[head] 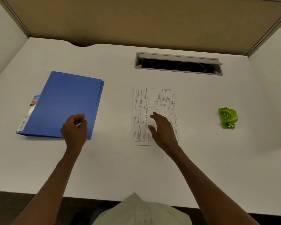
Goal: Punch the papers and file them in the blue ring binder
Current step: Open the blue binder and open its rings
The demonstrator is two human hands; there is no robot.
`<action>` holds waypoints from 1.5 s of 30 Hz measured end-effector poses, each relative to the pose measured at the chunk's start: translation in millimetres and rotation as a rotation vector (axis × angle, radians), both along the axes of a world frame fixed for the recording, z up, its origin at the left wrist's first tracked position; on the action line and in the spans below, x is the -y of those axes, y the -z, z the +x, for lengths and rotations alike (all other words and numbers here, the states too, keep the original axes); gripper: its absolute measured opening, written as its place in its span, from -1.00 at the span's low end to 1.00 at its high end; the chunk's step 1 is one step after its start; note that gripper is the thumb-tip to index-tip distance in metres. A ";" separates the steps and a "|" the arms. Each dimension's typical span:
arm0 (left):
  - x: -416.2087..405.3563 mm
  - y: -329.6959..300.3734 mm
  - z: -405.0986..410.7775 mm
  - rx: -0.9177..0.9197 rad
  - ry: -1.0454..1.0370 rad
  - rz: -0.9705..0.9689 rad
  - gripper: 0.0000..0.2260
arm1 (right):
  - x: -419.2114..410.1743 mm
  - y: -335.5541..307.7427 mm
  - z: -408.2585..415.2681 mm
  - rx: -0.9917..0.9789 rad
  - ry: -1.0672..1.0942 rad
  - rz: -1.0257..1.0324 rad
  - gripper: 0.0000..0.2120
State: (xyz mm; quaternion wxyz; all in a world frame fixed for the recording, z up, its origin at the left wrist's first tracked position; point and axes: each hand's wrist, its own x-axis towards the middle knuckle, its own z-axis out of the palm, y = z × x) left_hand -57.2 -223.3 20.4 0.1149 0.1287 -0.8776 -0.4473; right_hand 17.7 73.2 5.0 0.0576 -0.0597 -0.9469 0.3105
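The blue ring binder (66, 101) lies closed on the left of the white desk (120, 168), with a labelled spine edge at its left. My left hand (75, 129) hovers over its near right corner, fingers curled and holding nothing that I can see. A printed sheet of paper (142, 103) lies flat in the middle of the desk. My right hand (163, 129) is spread over its lower right part, fingers apart. A small green hole punch (228, 117) sits on the right, well clear of both hands.
A grey cable slot (178, 64) with its lid raised is set into the desk at the back. Beige partition walls enclose the desk at the back and both sides. The desk's front edge is close to my body.
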 end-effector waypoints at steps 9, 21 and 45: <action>85.7 -7.3 -59.6 0.147 -0.004 -0.258 -0.34 | 62.1 -4.1 -8.7 0.033 -0.046 -0.039 -0.65; 154.1 9.5 -92.7 0.406 -0.056 -0.356 -0.06 | 199.9 12.9 -77.7 0.243 0.104 -0.273 -0.62; 121.4 22.2 -44.0 0.500 0.620 -0.498 0.41 | 196.7 11.1 -75.9 0.232 0.446 -0.169 -0.59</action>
